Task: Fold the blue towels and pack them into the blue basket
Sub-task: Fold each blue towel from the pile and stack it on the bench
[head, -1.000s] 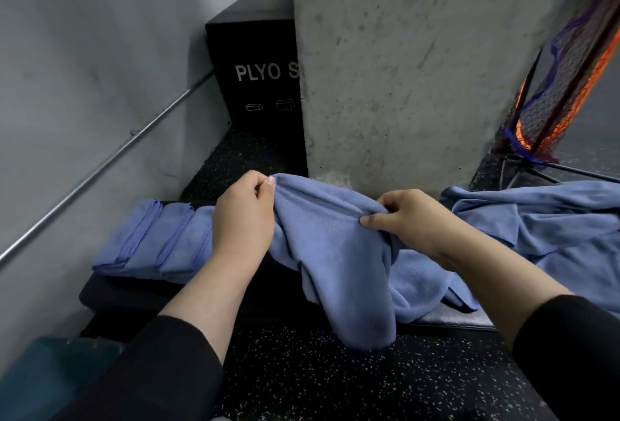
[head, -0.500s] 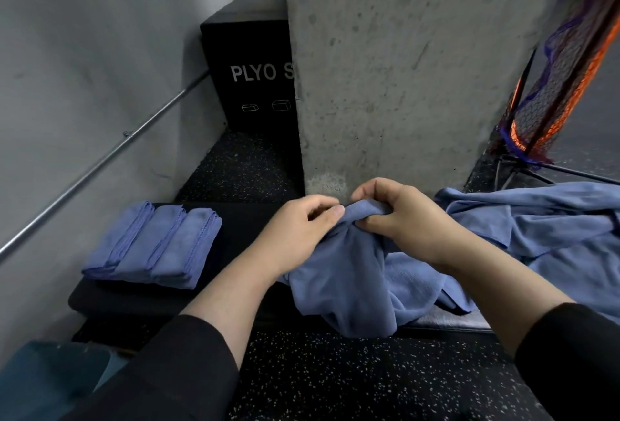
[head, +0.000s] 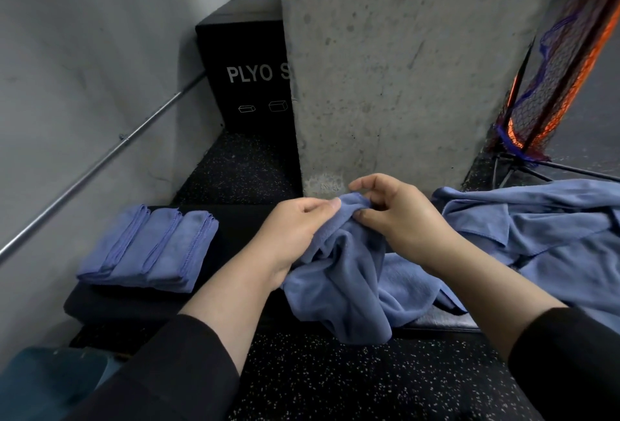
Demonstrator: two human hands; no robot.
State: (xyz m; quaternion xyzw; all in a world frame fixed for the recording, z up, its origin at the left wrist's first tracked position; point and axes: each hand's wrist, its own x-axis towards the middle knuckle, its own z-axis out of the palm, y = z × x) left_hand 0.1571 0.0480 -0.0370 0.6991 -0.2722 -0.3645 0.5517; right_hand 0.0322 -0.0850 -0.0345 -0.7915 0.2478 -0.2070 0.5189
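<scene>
Towel (head: 349, 273): blue, soft nap, unfolded and bunched into loose vertical folds. Its lower end is hanging over the front edge of the black desk (head: 235, 229) toward the speckled floor (head: 335, 380).

Left hand (head: 292, 229): fingers are curling round the towel's top edge, thumb pressing on the fabric; grip closed on the towel. Right hand (head: 396, 212): thumb and fingers are pinching the same top edge just beside the left hand; grip also closed on the towel. The two hands are nearly touching, with the gathered edge showing between them. The bulk of the towel is draping below both grips and under the right wrist.

Folded towels (head: 151, 249): three in a row, lying flat on the left part of the desk, well apart from the hands.
Loose blue towels (head: 543, 232): heaped on the right, near the right forearm.
Basket (head: 43, 383): a blue corner is showing at lower left, on the floor below the desk.
</scene>
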